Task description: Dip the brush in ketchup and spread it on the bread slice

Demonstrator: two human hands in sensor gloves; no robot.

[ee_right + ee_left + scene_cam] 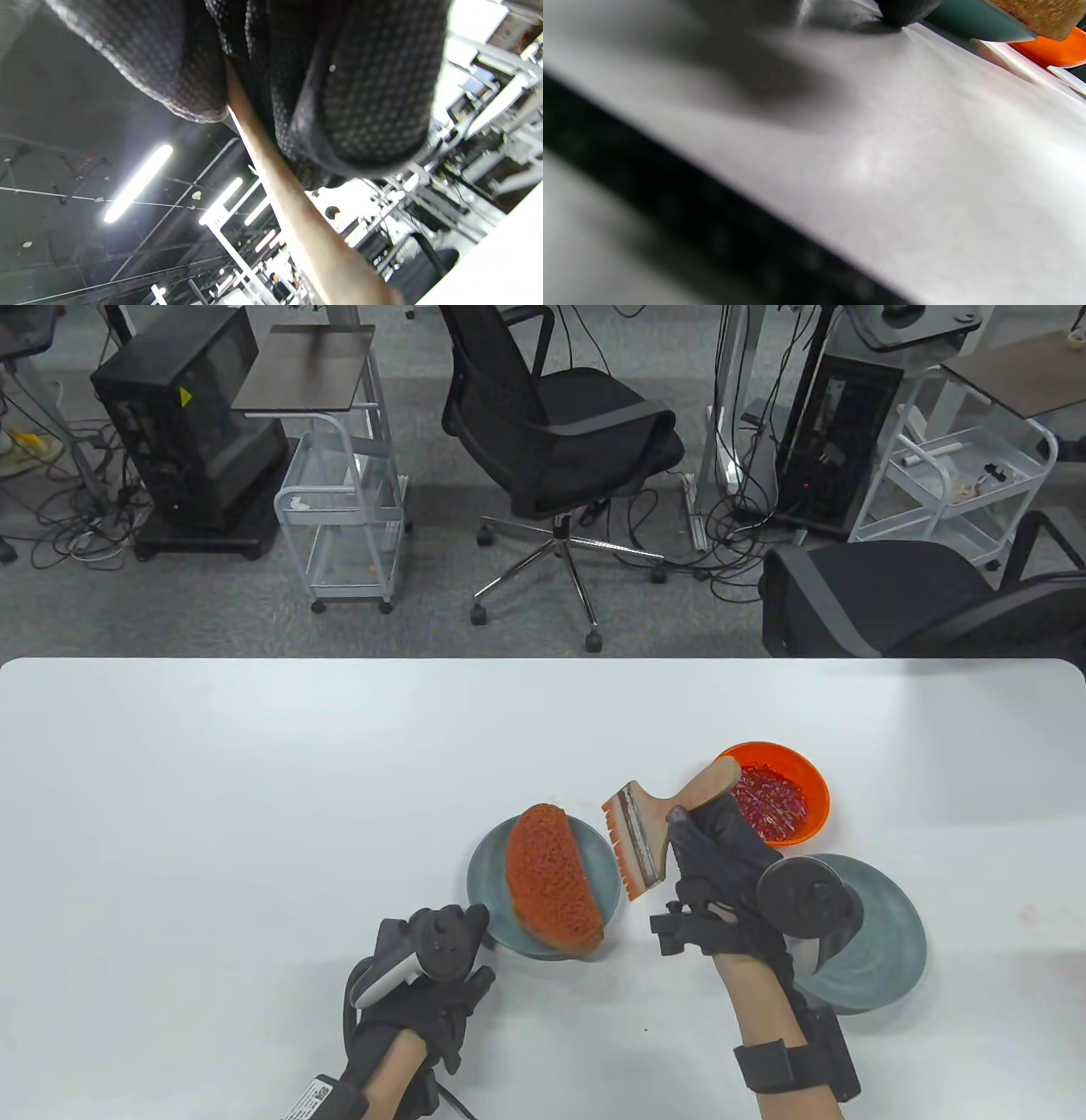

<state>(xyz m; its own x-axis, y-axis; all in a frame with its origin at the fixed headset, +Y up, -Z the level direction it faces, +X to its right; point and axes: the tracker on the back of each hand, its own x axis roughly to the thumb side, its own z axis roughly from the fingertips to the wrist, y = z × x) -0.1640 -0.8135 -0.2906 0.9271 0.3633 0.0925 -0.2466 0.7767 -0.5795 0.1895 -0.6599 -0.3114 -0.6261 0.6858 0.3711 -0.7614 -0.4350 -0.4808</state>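
Observation:
A bread slice [550,881] with a red-orange coated top lies on a grey-green plate [489,875]; its edge shows in the left wrist view [1043,15]. My right hand [717,848] grips the wooden handle of a flat brush [638,836], held above the table just right of the bread, bristles pointing toward it. In the right wrist view my gloved fingers [360,84] wrap the handle [297,212]. An orange bowl [810,785] of red ketchup stands behind the brush, and shows in the left wrist view [1052,48]. My left hand [424,976] rests at the plate's near-left rim; its fingers are hidden.
A second grey-green plate [882,950] sits at the right, partly under my right hand's tracker. The white table [254,814] stretches left and back. Office chairs and carts stand beyond the far edge.

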